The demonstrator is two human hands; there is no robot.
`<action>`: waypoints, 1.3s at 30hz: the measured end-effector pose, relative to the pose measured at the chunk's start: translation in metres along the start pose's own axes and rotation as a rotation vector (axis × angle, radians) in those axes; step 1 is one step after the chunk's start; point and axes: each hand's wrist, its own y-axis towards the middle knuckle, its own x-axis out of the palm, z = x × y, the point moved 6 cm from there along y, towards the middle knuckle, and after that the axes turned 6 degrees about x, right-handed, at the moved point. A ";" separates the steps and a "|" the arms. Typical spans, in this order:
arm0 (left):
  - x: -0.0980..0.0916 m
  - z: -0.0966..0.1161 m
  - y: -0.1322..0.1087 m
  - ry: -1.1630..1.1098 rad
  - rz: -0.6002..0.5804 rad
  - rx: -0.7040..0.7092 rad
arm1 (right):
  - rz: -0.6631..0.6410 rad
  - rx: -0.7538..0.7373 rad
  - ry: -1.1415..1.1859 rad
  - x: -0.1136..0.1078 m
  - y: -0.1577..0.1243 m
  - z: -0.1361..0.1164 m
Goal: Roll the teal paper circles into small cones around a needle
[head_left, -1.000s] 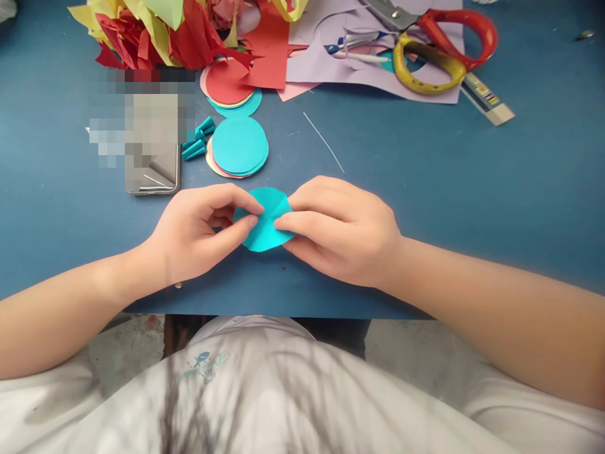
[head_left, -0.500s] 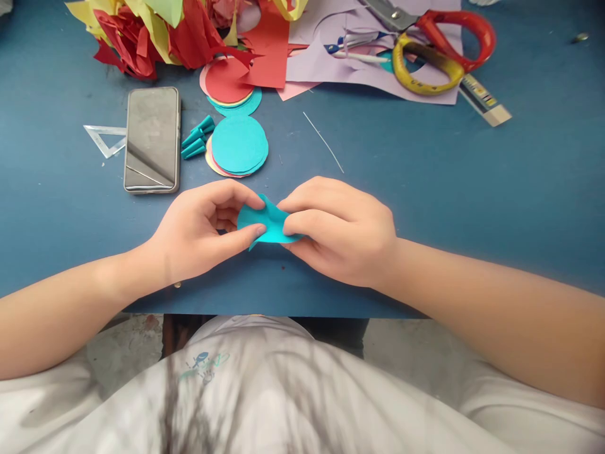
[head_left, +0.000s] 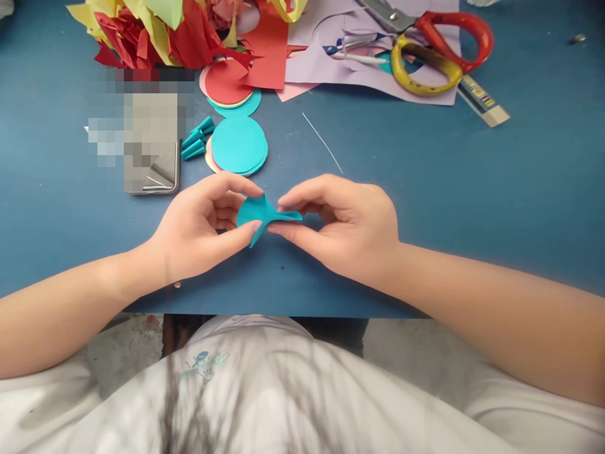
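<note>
Both hands pinch one curled teal paper circle [head_left: 258,213] just above the blue table [head_left: 472,189]: left hand [head_left: 198,230] holds its wide end, right hand [head_left: 345,227] its narrow tip. Keep your pinches light; roll evenly.

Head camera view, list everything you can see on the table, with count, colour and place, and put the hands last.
table: one, blue, under everything.
folded paper piece: one, teal, pinched between both hands near the front edge.
stack of paper circles: one, teal on top, behind the hands.
rolled paper cones: a few, teal, left of that stack.
red circle pile: one, red over teal, further back.
paper scraps: heap, red and yellow, back left.
lilac sheet: one, back centre.
scissors: one pair, red and yellow handles, on the lilac sheet.
phone: one, partly blurred, left.
left hand: pinching the paper.
right hand: pinching the paper.
</note>
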 end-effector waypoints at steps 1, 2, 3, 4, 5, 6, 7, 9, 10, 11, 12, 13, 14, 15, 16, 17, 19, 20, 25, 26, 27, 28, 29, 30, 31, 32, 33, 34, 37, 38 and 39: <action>0.001 0.001 0.000 -0.031 -0.029 -0.003 | -0.010 -0.030 -0.040 -0.001 0.001 -0.002; 0.003 0.003 0.000 -0.059 -0.067 -0.013 | -0.022 -0.062 -0.079 -0.001 0.002 -0.004; 0.004 0.004 0.000 -0.083 -0.102 -0.019 | -0.034 -0.091 -0.112 -0.001 0.003 -0.005; 0.006 0.005 -0.001 -0.091 -0.133 -0.027 | -0.043 -0.115 -0.140 -0.002 0.003 -0.007; 0.007 0.005 -0.001 -0.081 -0.152 -0.034 | -0.053 -0.139 -0.166 -0.001 0.003 -0.008; 0.008 0.005 -0.001 -0.055 -0.159 -0.040 | -0.066 -0.157 -0.193 -0.001 0.003 -0.008; 0.009 0.004 -0.001 -0.025 -0.153 -0.045 | -0.076 -0.173 -0.215 0.000 0.003 -0.009; 0.008 0.002 -0.001 0.011 -0.117 -0.045 | -0.083 -0.198 -0.243 0.002 0.002 -0.009; 0.007 0.000 -0.001 0.011 -0.093 -0.047 | -0.075 -0.205 -0.254 0.003 0.002 -0.010; 0.006 -0.001 0.000 -0.001 -0.071 -0.050 | -0.063 -0.206 -0.262 0.004 0.001 -0.010; 0.005 -0.003 0.000 -0.020 -0.051 -0.055 | -0.051 -0.204 -0.265 0.005 0.001 -0.009; 0.004 -0.004 0.001 -0.040 -0.035 -0.064 | -0.044 -0.205 -0.261 0.005 0.000 -0.010; 0.003 -0.005 0.002 -0.056 -0.021 -0.075 | -0.042 -0.197 -0.259 0.006 0.000 -0.009; 0.002 -0.005 0.002 -0.065 -0.008 -0.086 | -0.045 -0.187 -0.258 0.007 0.000 -0.009; 0.001 -0.005 0.002 -0.065 0.003 -0.093 | -0.050 -0.186 -0.259 0.007 0.000 -0.009; 0.001 -0.004 0.003 -0.057 0.016 -0.090 | -0.053 -0.190 -0.264 0.007 0.000 -0.009; 0.000 -0.002 0.003 -0.024 0.040 -0.067 | -0.043 -0.214 -0.289 0.006 0.000 -0.010; -0.001 -0.001 0.004 -0.006 0.049 -0.054 | -0.036 -0.236 -0.303 0.006 -0.001 -0.011; 0.001 -0.001 0.005 0.005 0.039 -0.051 | -0.005 -0.325 -0.343 0.006 -0.003 -0.014; 0.001 -0.001 0.005 -0.002 0.038 -0.058 | -0.005 -0.321 -0.330 0.006 -0.003 -0.013; 0.000 -0.001 0.005 -0.006 0.040 -0.063 | -0.010 -0.311 -0.313 0.006 -0.002 -0.013; 0.000 -0.001 0.004 -0.007 0.041 -0.065 | -0.020 -0.299 -0.294 0.006 -0.002 -0.013; 0.000 0.000 0.004 -0.004 0.042 -0.064 | -0.032 -0.285 -0.276 0.006 -0.001 -0.013; 0.000 0.001 0.004 -0.002 0.044 -0.052 | -0.040 -0.272 -0.261 0.005 -0.001 -0.013; -0.001 0.002 0.004 0.001 0.048 -0.034 | -0.046 -0.259 -0.248 0.005 0.000 -0.013; -0.001 0.004 0.004 0.005 0.046 -0.010 | -0.048 -0.247 -0.235 0.004 0.000 -0.013; 0.000 0.006 0.005 0.009 0.034 0.027 | -0.047 -0.233 -0.220 0.003 0.001 -0.013; 0.001 0.009 0.005 0.018 0.016 0.072 | -0.047 -0.216 -0.201 0.002 0.002 -0.013; 0.001 0.017 0.005 0.125 -0.017 0.202 | -0.083 -0.161 -0.125 0.002 0.004 -0.011; 0.000 0.019 0.004 0.171 -0.003 0.232 | -0.100 -0.137 -0.090 0.002 0.005 -0.010; -0.001 0.020 0.004 0.214 0.018 0.236 | -0.121 -0.108 -0.052 0.002 0.006 -0.009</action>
